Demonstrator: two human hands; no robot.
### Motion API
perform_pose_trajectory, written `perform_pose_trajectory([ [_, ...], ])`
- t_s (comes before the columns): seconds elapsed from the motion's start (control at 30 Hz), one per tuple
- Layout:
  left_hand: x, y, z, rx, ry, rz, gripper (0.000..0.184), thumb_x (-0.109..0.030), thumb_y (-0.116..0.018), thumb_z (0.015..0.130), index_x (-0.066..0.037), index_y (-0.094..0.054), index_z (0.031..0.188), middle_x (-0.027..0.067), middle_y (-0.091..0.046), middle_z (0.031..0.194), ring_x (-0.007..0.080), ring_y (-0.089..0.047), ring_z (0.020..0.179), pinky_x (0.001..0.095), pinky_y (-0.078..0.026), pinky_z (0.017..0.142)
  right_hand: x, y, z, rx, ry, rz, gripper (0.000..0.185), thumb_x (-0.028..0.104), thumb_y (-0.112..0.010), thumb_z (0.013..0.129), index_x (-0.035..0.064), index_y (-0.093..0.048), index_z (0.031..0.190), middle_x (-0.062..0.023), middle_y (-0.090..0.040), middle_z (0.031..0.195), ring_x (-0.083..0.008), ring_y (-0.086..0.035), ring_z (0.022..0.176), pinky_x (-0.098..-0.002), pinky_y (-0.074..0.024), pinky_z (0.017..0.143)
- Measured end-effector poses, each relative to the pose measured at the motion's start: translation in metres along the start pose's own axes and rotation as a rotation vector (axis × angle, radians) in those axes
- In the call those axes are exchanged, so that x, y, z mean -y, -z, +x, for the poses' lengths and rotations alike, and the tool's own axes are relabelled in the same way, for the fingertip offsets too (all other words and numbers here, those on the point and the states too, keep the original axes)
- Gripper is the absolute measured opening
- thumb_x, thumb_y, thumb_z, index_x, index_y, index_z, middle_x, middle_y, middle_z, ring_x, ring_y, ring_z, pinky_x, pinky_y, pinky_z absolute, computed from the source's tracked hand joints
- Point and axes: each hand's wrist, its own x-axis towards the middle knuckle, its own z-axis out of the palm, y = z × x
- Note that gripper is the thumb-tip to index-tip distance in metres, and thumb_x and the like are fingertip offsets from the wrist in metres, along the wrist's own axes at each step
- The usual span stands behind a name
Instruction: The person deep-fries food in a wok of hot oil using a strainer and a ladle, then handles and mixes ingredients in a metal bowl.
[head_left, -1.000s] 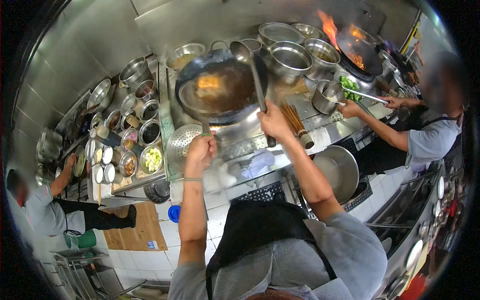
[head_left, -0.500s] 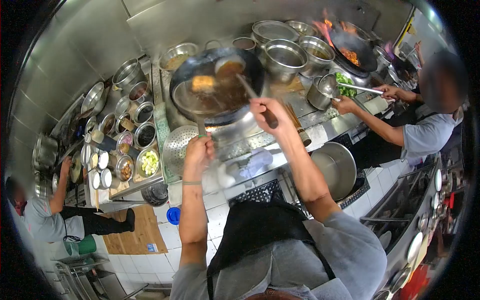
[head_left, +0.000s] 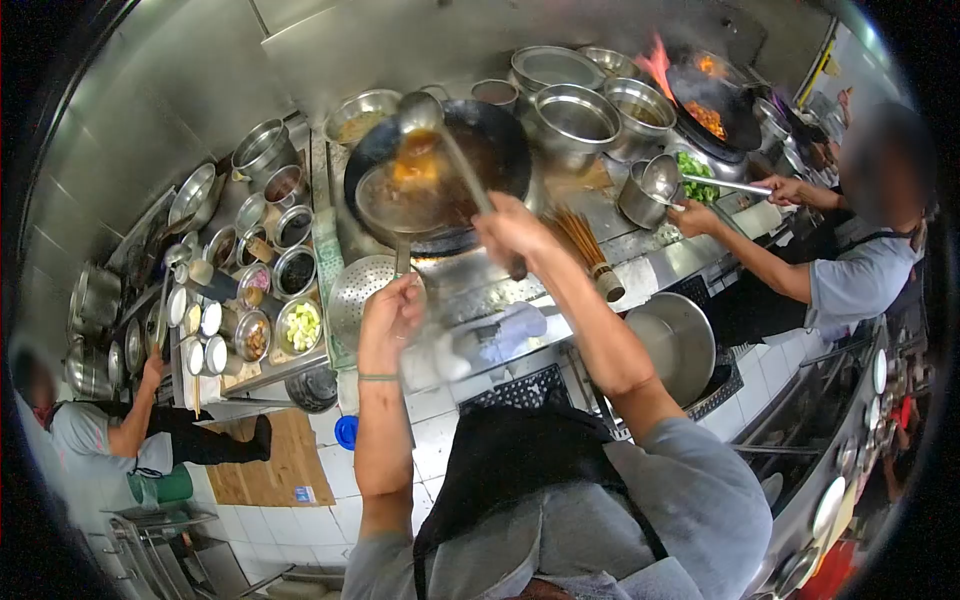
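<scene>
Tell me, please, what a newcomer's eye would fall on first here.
Probably the flame at the left edge of the right wok, upper right. Next, the big wok at upper centre: the right hand holds a ladle near blurred orange food, and the left hand grips a strainer.

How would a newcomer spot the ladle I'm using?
Find the dark wok straight ahead. Your right hand grips the ladle by its handle, which slants across that wok. Its bowl is much smaller than that of the strainer in your left hand.
</scene>
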Motion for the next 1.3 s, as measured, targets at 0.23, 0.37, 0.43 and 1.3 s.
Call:
perform_pose_trajectory([
  [0.23,0.007,-0.001,-0.004,-0.116,-0.079,0.312,0.012,-0.018,-0.059,0.091,-0.009,-0.056,0.084,-0.0025,-0.049,0.064,0.0085,-0.042,0.047,0.0263,-0.03,0.039,-0.048,0.028,0.007,-0.233,0.291,-0.352,0.049,0.008,-0.056,0.081,-0.0046,-0.051,0.128,-0.0098,-0.059,0.063,-0.0171,-0.057,0.048,-0.0332,-0.0458,0.046],
  [0.37,0.018,0.003,0.006,-0.134,-0.155,0.384,0.017,-0.015,-0.054,0.092,-0.005,-0.058,0.105,-0.0024,-0.049,0.064,0.0087,-0.043,0.048,0.0266,-0.033,0.04,-0.061,0.041,-0.005,-0.377,0.28,-0.445,0.047,0.008,-0.053,0.079,-0.0032,-0.054,0.124,-0.0133,-0.059,0.063,-0.0188,-0.06,0.051,-0.0349,-0.0482,0.05],
  [0.43,0.022,0.002,0.008,-0.154,-0.16,0.363,0.017,-0.012,-0.05,0.093,-0.005,-0.055,0.108,-0.0012,-0.047,0.065,0.0092,-0.042,0.045,0.0276,-0.035,0.035,-0.063,0.042,-0.016,-0.319,0.18,-0.303,0.029,0.008,-0.051,0.082,-0.0037,-0.057,0.107,-0.0091,-0.055,0.058,-0.0179,-0.056,0.047,-0.0331,-0.0439,0.042],
  [1.3,0.026,0.0,-0.019,-0.187,-0.224,0.399,0.021,-0.023,-0.068,0.087,-0.015,-0.058,0.072,-0.0066,-0.047,0.058,0.0058,-0.039,0.044,0.0238,-0.028,0.037,-0.044,0.022,-0.03,-0.107,0.282,-0.323,0.054,0.007,-0.053,0.083,-0.0052,-0.044,0.134,-0.0038,-0.053,0.057,-0.0119,-0.049,0.042,-0.0299,-0.0378,0.038],
])
